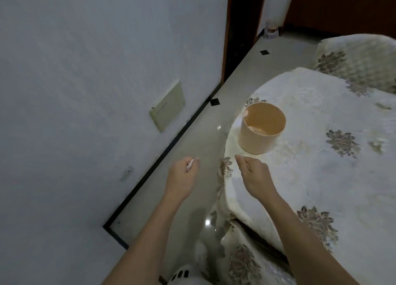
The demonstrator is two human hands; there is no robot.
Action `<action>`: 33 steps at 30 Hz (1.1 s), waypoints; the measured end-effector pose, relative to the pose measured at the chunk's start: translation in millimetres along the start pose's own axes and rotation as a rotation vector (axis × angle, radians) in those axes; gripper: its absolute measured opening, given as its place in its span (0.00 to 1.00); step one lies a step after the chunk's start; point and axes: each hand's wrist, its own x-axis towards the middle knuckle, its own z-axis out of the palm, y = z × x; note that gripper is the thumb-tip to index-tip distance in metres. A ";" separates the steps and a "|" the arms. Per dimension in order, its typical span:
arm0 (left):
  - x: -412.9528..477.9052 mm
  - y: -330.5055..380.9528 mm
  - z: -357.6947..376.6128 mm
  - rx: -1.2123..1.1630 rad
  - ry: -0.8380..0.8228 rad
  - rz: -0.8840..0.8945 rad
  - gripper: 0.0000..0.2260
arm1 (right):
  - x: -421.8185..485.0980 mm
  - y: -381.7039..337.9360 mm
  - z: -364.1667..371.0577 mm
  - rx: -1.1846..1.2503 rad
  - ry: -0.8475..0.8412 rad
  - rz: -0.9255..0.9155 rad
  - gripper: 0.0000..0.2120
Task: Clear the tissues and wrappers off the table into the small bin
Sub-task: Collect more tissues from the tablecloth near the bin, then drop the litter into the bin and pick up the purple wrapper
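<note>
While a small white scrap (pixel 189 164) is pinched in the left hand (pixel 182 174) above the tiled floor (pixel 192 139), the right hand (pixel 255 175) is held over the table (pixel 321 177) edge. Whether its curled fingers grip anything cannot be told. The small bin (pixel 262 132) is seen just beyond it on the floral cloth, with pale litter inside.

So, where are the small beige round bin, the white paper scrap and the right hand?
small beige round bin (pixel 257 143): head view, outer front wall.
white paper scrap (pixel 189 164): head view, its exposed end.
right hand (pixel 255 173): head view, back of the hand.
</note>
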 end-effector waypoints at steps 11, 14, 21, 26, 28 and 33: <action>59.3 -37.8 -68.2 0.026 0.062 0.030 0.21 | 51.9 -66.7 71.1 -0.024 -0.065 -0.037 0.25; 102.6 -46.8 -79.5 -0.018 -0.016 0.104 0.21 | 81.1 -80.7 84.9 -0.027 0.016 0.014 0.25; 204.2 -12.1 -77.0 -0.060 -0.318 0.299 0.19 | 124.9 -113.2 70.4 0.024 0.329 0.169 0.23; 234.9 28.7 -39.4 -0.071 -0.549 0.440 0.19 | 116.7 -99.4 33.9 -0.056 0.496 0.299 0.21; 242.2 43.9 -19.6 -0.066 -0.625 0.488 0.20 | 115.4 -91.0 17.1 -0.110 0.550 0.363 0.21; 246.5 75.6 26.1 -0.004 -0.720 0.609 0.18 | 114.9 -70.0 -15.1 -0.144 0.612 0.445 0.21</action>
